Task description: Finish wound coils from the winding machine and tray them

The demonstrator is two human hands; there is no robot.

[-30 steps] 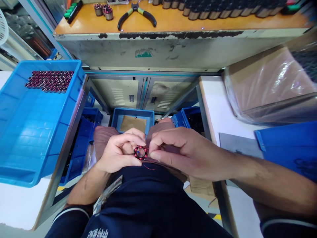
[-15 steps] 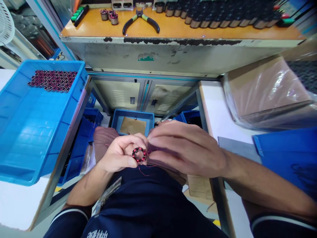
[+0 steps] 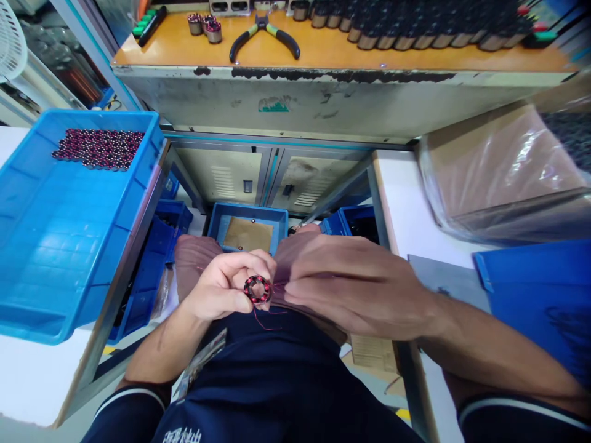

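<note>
A small ring-shaped stator with red wire coils (image 3: 257, 289) is pinched between the thumb and fingers of my left hand (image 3: 221, 286), just above my lap. My right hand (image 3: 351, 284) is right beside it, fingers pressed together at the ring's right edge; what they pinch is too fine to make out. Thin red wire ends (image 3: 265, 320) dangle below the ring over my dark blue clothing.
A blue tray (image 3: 69, 246) at left holds several similar red-wound rings (image 3: 99, 149) in its far corner. An orange bench (image 3: 323, 52) ahead carries pliers (image 3: 264, 34) and rows of dark cylinders. Plastic-wrapped brown material (image 3: 503, 166) and a blue bin (image 3: 540, 295) lie at right. Blue crates (image 3: 247, 224) stand below.
My right hand has turned over the ring's right side, its fingers closing flatter against it. The ring sits slightly lower and left. The view has tipped a little downward.
</note>
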